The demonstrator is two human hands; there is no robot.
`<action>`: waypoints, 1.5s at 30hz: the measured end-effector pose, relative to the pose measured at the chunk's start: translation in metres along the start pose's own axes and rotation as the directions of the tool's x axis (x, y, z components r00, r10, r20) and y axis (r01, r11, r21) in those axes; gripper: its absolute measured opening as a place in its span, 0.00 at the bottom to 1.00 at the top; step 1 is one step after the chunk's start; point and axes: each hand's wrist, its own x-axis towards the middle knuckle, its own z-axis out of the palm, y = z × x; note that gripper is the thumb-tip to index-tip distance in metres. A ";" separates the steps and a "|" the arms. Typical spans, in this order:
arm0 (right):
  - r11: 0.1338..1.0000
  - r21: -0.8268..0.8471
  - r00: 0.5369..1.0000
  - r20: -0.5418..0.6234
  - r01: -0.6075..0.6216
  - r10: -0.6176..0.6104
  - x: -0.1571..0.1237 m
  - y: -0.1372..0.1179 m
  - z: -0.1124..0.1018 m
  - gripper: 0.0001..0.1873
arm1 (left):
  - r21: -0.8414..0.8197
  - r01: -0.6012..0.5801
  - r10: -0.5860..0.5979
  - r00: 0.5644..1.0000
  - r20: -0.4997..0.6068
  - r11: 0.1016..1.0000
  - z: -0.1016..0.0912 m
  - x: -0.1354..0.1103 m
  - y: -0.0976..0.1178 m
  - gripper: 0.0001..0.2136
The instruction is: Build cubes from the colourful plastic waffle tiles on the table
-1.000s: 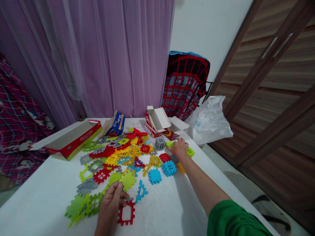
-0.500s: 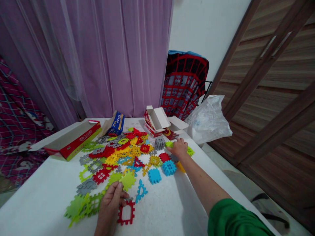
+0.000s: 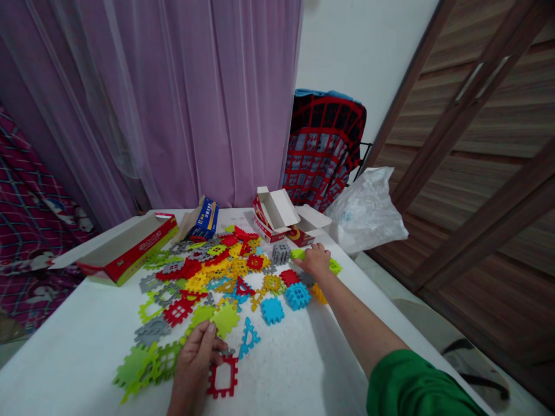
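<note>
Curtains of purple cloth [image 3: 195, 104] back the white bench [image 3: 295, 370]; left hand [image 3: 195, 358] pinches a red plastic frame [image 3: 223, 377], right hand [image 3: 316, 261] grasps a lime plastic tile [image 3: 298, 254].

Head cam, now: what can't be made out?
All head view.
Right hand: its back hides whether the fingers grip the lime piece.
Left hand: forearm cut by bottom edge; fingers partly cover the grey piece.
Blue box: print too small.
Plastic bag: contents hidden by its film.
</note>
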 end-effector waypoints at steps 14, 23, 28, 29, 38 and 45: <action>0.999 0.044 0.996 0.091 -0.024 0.020 0.046 0.058 -0.029 0.25 | 0.020 0.045 -0.046 0.998 0.040 0.999 -0.004 0.003 -0.001 0.30; 0.999 0.037 0.996 0.091 0.010 -0.014 0.081 0.037 -0.039 0.25 | 0.073 0.021 -0.021 1.000 -0.006 0.997 -0.004 0.000 0.000 0.29; 0.999 0.016 0.989 0.139 -0.043 0.040 0.070 0.035 -0.045 0.20 | 0.061 0.010 -0.010 1.000 0.003 0.998 -0.004 -0.001 0.002 0.28; 0.999 0.013 0.989 0.144 -0.043 0.041 0.063 0.035 -0.046 0.20 | 0.062 0.006 -0.006 1.000 0.009 0.998 -0.003 -0.001 0.002 0.27; 0.780 0.407 0.855 -0.004 0.476 -0.519 -0.075 -0.015 -0.044 0.14 | 0.012 -0.031 0.031 0.999 0.031 0.999 0.002 0.000 -0.001 0.23; 0.435 0.430 0.567 -0.249 0.791 -0.785 -0.151 -0.079 -0.037 0.39 | 0.041 -0.019 0.016 0.996 0.087 0.999 0.002 0.001 0.005 0.24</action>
